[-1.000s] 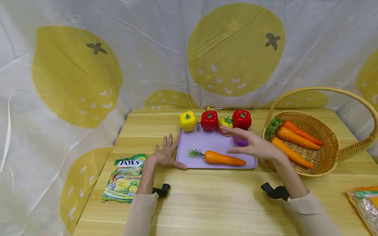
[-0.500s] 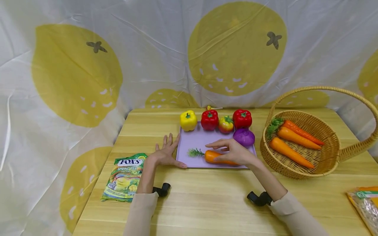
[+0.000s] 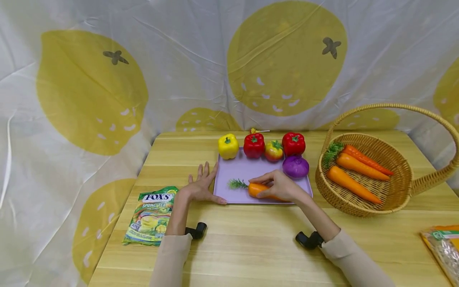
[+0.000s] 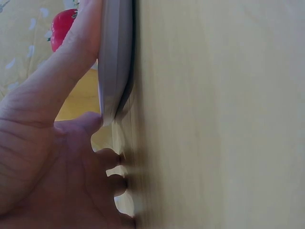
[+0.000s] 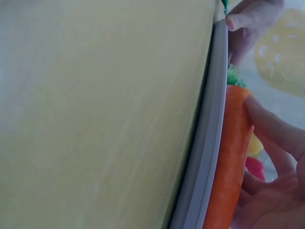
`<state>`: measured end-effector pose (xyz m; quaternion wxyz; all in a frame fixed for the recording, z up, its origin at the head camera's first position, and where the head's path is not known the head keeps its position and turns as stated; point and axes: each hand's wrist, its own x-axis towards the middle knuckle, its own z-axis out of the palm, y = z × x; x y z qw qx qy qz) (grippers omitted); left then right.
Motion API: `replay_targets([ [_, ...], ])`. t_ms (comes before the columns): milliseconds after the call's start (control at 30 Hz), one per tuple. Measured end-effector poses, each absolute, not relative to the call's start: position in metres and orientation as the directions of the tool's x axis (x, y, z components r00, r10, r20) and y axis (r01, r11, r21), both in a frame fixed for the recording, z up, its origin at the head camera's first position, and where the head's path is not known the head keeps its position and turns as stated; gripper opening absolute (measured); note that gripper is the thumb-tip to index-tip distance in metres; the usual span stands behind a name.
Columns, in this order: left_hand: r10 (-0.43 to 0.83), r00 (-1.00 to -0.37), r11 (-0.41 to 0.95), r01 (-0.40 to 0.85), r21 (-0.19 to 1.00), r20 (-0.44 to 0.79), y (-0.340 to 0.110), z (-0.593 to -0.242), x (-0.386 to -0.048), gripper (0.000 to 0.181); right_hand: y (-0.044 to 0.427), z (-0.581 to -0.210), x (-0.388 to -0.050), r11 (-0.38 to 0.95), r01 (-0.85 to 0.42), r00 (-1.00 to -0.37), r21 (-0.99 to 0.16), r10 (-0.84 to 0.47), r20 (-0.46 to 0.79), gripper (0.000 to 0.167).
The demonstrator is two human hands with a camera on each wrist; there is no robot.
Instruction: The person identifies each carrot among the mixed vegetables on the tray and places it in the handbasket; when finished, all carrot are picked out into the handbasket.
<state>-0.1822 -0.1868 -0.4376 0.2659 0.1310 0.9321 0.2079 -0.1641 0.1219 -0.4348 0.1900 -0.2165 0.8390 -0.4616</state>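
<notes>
An orange carrot (image 3: 255,189) with a feathery green top lies along the near side of a lilac tray (image 3: 229,169). My right hand (image 3: 281,186) grips it from above, thumb on the near side and fingers on the far side; the hand hides its tip end. In the right wrist view the carrot (image 5: 229,152) sits just inside the tray's rim. My left hand (image 3: 201,189) is spread at the tray's left edge, its thumb along the near corner and its other fingers reaching down to the table. A purple onion (image 3: 295,166) rests in the tray behind my right hand.
A yellow pepper (image 3: 228,146), two red peppers (image 3: 254,146) and a red-yellow fruit (image 3: 274,151) line the tray's far edge. A handled wicker basket (image 3: 403,179) with carrots stands right. A candy bag (image 3: 151,217) lies left, a lollipop (image 3: 259,130) behind, another packet (image 3: 442,247) right.
My right hand has come left and down from above the tray's right side onto the carrot and closed its fingers round it. The left hand has stayed in place.
</notes>
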Motion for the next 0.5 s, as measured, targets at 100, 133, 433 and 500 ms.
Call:
replay_targets([
  [100,0.354,-0.823,0.878,0.130,0.460,-0.443,-0.187,-0.437,-0.183,0.136,0.122,-0.433,-0.165,0.501,-0.178,-0.837,-0.847,-0.529,-0.137,0.042],
  [133,0.355,-0.823,0.878,0.130,0.461,-0.444,-0.187,-0.437,-0.183,0.136,0.122,-0.433,-0.166,0.504,-0.180,-0.836,-0.845,-0.531,-0.139,0.042],
  [433,0.359,-0.820,0.876,0.131,0.464,-0.446,-0.186,-0.435,-0.182,0.137,0.131,-0.420,-0.167,0.481,-0.156,-0.816,-0.863,-0.554,-0.162,0.042],
  [500,0.359,-0.820,0.876,0.132,0.463,-0.446,-0.186,-0.436,-0.182,0.137,0.140,-0.415,-0.167,0.466,-0.163,-0.819,-0.870,-0.556,-0.145,0.044],
])
